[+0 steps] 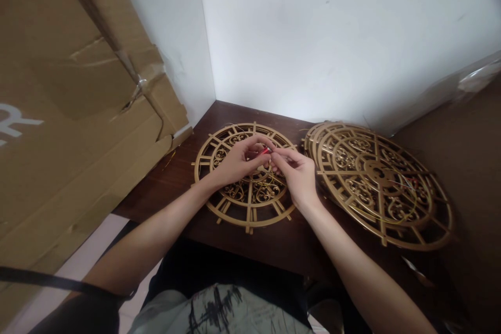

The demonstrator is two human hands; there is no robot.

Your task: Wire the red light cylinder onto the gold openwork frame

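In the head view, a small red piece (265,151) is pinched between the fingertips of the left hand (238,163) and the right hand (296,173), both closed on it just above the centre of a round gold openwork disc with spokes and scrollwork (246,177). What the red piece is cannot be told; it is too small. It may be slipped from so fine a grip and lost through the cut-outs of the disc, since the openings lie directly beneath it. Thin yellow wire (263,180) is seen lying loosely across the scrollwork under the hands, and it could be snagged on a spoke or pulled taut if the hands are drawn apart sharply.

The gold disc lies flat on the dark brown wooden desk (274,240), near the back left corner, with short tabs projecting around its rim. Its lattice looks thin and likely brittle, so a spoke might be cracked by pressure from the wrists.

Just beside it, toward the right edge of the desk, a stack of similar gold discs (381,185) is propped at a slight tilt. A large brown cardboard box (78,115) stands against the desk's left edge.
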